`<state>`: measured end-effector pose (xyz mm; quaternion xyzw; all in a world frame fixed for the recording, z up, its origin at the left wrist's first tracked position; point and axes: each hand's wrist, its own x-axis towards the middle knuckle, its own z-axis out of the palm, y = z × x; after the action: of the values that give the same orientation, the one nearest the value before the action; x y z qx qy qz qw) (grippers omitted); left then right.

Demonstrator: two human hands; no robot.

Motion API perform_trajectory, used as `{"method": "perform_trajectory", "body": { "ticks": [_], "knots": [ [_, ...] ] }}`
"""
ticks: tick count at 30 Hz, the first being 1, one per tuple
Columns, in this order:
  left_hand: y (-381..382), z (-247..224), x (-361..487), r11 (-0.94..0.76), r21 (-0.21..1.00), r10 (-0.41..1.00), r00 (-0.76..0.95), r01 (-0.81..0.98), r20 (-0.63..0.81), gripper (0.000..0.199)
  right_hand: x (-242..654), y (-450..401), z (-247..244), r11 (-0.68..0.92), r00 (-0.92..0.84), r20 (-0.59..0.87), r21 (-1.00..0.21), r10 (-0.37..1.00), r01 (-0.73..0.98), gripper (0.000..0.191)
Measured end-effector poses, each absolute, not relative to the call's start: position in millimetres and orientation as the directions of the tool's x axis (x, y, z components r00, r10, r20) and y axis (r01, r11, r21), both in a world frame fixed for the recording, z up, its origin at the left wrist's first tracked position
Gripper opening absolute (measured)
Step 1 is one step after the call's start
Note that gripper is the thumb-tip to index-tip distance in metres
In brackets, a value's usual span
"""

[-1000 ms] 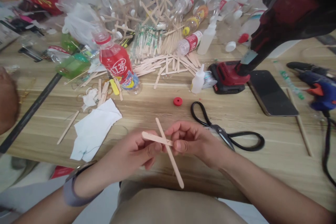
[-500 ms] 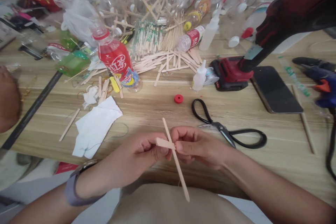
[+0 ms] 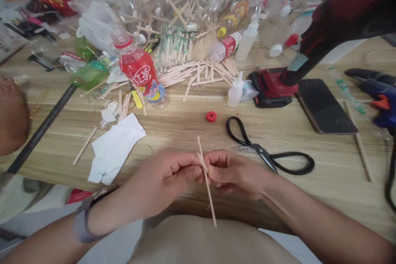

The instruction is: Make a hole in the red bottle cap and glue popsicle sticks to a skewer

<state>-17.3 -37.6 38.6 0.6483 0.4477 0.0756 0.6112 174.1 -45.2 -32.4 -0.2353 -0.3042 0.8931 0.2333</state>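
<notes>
Two crossed wooden sticks (image 3: 210, 198) are held between both hands over the table's front edge, the long one seen nearly edge-on. My left hand (image 3: 182, 171) pinches them from the left, thumb and fingers closed at the crossing. From the right, my right hand (image 3: 229, 171) grips the same crossing with its thumb and curled fingers. The short stick is mostly hidden by the fingers. Black-handled scissors (image 3: 262, 154) lie open just right of my right hand. A small red cap (image 3: 211, 116) rests beyond the hands.
A red drink bottle (image 3: 142, 72) stands behind white paper (image 3: 117, 148). Loose sticks (image 3: 185, 72) and plastic bottles fill the back. At right are a red power tool (image 3: 274, 86), a phone (image 3: 326, 105) and a glue gun (image 3: 379, 95). Another person's hand (image 3: 12, 115) is at far left.
The crossed sticks have turned in my fingers, so the long one now appears thinner and more upright. My left hand has rolled slightly, with its wrist a little further left.
</notes>
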Motion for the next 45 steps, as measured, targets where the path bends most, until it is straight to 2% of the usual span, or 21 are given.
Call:
{"method": "perform_trajectory", "body": {
  "ticks": [2,4,9,17,20,23,26,29,32,38,41,45],
  "knots": [
    [-37.1,43.1,-15.0,-0.021,0.822,0.749,0.553,0.569,-0.364,0.027,172.5,-47.9,-32.6,-0.749,-0.779,-0.305,-0.593,0.547,-0.294,0.037],
    [-35.7,45.3,-13.0,-0.068,0.809,0.754,0.561,0.584,-0.342,0.029,171.8,-49.7,-33.1,-0.774,-0.785,-0.319,-0.560,0.531,-0.296,0.037],
    [-28.1,44.3,-12.3,0.154,0.891,0.624,0.657,0.427,-0.423,0.026,174.3,-46.4,-34.0,-0.730,-0.803,-0.278,-0.633,0.527,-0.259,0.036],
    [-28.6,37.8,-14.4,0.423,0.817,0.490,0.660,0.392,-0.570,0.022,178.0,-45.6,-34.7,-0.729,-0.851,-0.260,-0.657,0.456,-0.189,0.040],
    [-27.7,39.7,-11.4,0.389,0.852,0.552,0.651,0.351,-0.521,0.024,176.5,-46.3,-34.4,-0.687,-0.809,-0.235,-0.679,0.539,-0.261,0.038],
    [-25.1,45.6,-10.7,0.298,0.866,0.612,0.616,0.401,-0.496,0.031,175.9,-44.7,-32.3,-0.554,-0.724,-0.151,-0.752,0.673,-0.358,0.036],
    [-23.8,50.1,-14.3,0.233,0.824,0.652,0.546,0.516,-0.526,0.033,177.0,-42.6,-28.5,-0.337,-0.619,-0.072,-0.884,0.782,-0.323,0.037],
    [-24.3,49.3,-18.1,0.166,0.797,0.686,0.513,0.581,-0.516,0.032,176.7,-42.4,-25.3,-0.195,-0.493,-0.032,-0.939,0.869,-0.282,0.028],
    [-26.0,45.5,-17.7,0.122,0.804,0.719,0.506,0.582,-0.476,0.030,173.8,-44.1,-25.4,-0.158,-0.441,0.004,-0.931,0.898,-0.330,0.033],
    [-27.9,42.4,-9.7,0.045,0.863,0.764,0.539,0.503,-0.354,0.028,170.0,-47.0,-30.9,-0.084,-0.295,0.033,-0.923,0.955,-0.375,0.028],
    [-27.7,43.0,-6.7,0.037,0.861,0.765,0.540,0.507,-0.350,0.028,170.0,-47.5,-31.5,-0.106,-0.283,0.004,-0.923,0.959,-0.371,0.020],
    [-27.7,43.1,-4.5,0.063,0.846,0.772,0.511,0.530,-0.378,0.028,170.0,-47.6,-31.4,-0.137,-0.272,-0.036,-0.922,0.962,-0.362,0.021]
  ]
}}
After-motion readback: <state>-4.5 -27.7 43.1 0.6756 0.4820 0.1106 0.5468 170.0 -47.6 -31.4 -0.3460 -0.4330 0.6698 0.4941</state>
